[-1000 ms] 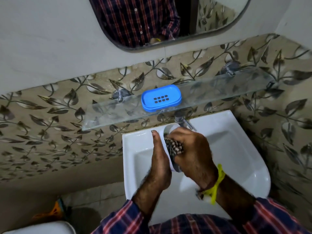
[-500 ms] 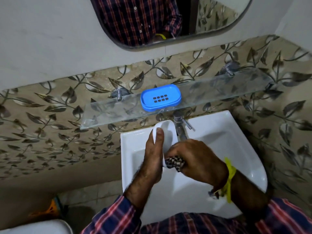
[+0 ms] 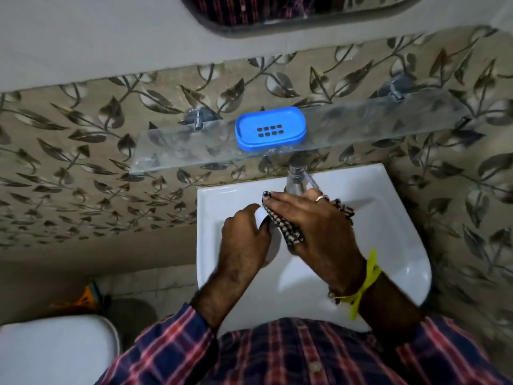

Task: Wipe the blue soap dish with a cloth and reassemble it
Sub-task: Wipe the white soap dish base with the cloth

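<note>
Two hands work over the sink [image 3: 388, 218]: left hand [image 3: 244, 240] grips a white tray [image 3: 273, 241], right hand [image 3: 322, 232] flat, pressing checked cloth [image 3: 291, 232] on it.

Blue soap dish tray [image 3: 270, 128], oval with a grid of eight drain slots, sits flat on the glass shelf. Its white base [image 3: 262, 218] is over the basin, the checked cloth [image 3: 288, 227] pressed against it.

Glossy plastic dish [image 3: 270, 128] (blue), clear glass shelf [image 3: 361, 126].

Leaf-patterned tiled wall [image 3: 83, 168], glass shelf [image 3: 388, 129], white basin [image 3: 402, 245], mirror [image 3: 277, 20]
</note>
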The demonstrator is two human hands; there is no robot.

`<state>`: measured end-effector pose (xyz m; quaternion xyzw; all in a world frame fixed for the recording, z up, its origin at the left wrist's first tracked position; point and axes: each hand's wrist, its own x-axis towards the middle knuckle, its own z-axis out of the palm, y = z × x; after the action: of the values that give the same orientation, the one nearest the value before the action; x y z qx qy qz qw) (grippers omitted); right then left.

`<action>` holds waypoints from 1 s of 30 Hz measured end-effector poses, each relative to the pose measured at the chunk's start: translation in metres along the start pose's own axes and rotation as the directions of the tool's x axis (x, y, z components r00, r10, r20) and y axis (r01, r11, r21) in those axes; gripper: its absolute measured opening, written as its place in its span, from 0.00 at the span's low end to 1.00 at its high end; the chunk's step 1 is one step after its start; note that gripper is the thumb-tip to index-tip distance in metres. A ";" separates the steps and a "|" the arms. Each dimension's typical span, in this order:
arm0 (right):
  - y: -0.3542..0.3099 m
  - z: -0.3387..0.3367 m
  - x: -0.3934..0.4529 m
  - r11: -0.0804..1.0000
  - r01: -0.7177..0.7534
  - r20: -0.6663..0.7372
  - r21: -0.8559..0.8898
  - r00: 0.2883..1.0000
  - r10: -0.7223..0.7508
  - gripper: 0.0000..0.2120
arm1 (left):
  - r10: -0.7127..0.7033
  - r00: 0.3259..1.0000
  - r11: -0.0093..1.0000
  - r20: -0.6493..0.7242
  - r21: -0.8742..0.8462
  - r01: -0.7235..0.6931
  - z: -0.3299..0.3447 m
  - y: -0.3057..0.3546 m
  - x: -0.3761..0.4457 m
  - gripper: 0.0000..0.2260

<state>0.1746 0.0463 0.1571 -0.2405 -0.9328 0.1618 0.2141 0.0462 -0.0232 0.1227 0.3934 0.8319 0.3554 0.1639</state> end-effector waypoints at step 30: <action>-0.005 0.011 0.007 0.999 0.042 -0.368 0.003 0.929 -0.038 0.15 | 0.165 0.978 0.981 -0.131 0.121 -0.150 -0.013 0.008 -0.016 0.09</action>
<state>0.1626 0.0437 0.1518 -0.2464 -0.8801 0.1146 0.3893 0.0534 -0.0379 0.1372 0.4407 0.8259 0.3474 0.0544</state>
